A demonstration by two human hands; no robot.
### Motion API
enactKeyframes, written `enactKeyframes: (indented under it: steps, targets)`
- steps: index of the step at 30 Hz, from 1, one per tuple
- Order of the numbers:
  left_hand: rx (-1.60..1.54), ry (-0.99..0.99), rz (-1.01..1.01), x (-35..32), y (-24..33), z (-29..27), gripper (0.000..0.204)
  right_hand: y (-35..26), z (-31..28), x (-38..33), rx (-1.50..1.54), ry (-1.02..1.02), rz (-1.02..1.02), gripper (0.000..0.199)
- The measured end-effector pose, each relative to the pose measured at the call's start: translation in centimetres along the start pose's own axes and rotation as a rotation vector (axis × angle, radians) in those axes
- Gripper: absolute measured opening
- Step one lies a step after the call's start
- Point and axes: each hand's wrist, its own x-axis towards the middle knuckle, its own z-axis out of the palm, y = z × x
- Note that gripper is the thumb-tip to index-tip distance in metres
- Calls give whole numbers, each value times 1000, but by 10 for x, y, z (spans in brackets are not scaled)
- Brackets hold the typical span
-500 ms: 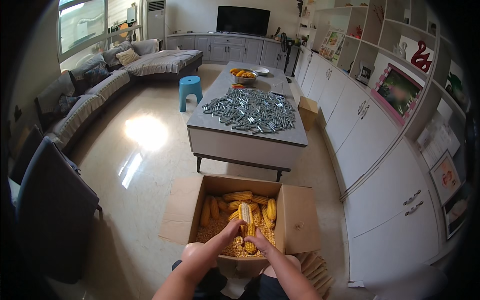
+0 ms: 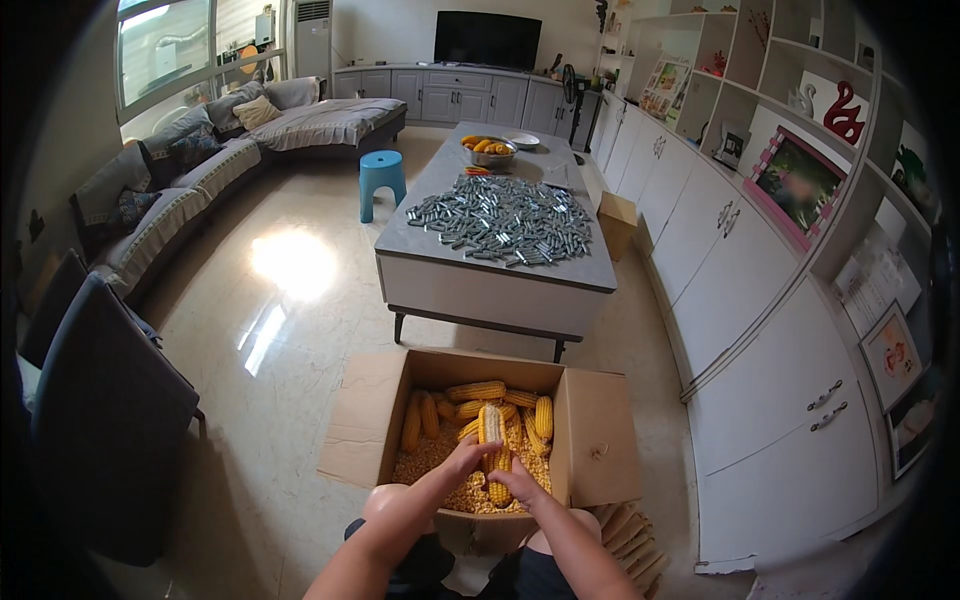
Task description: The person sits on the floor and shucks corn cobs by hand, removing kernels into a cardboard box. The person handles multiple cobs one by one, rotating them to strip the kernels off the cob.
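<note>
Both hands hold one yellow ear of corn (image 2: 491, 425) over an open cardboard box (image 2: 392, 445). A pale strip on its upper part shows bare cob where kernels are gone. My left hand (image 2: 468, 457) grips the ear at its middle from the left. My right hand (image 2: 520, 480) closes on its lower part from the right, the thumb against the kernels. Loose corn kernels (image 2: 425, 465) cover the box's bottom. Several whole ears of corn (image 2: 475, 391) lie along the box's far and right sides. Parts of the fingers are hidden behind the ear.
Beyond the box stands a low table (image 2: 480, 285) spread with many small metal cylinders (image 2: 500, 220) and a bowl of corn (image 2: 490, 160). A blue stool (image 2: 381, 180) is left of it. White cabinets (image 2: 740, 300) line the right; a dark chair (image 2: 110, 420) stands at left.
The hands and the ear stay in nearly the same place, with only a slight shift of the fingers. Nothing has been let go.
</note>
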Motion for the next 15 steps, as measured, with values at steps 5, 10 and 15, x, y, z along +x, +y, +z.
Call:
enactKeyframes:
  steps: [5,10,15]
  targets:
    - [-131,-56,-32,10,-9,-14,38,-10,3,-7,24,-12,6,63]
    - [-120,-10,-44,20,-18,-18,32,5,-3,0,-7,-34,-1,62]
    - [-171,-46,-41,24,-22,-21,29,5,-2,-1,-12,-33,26,62]
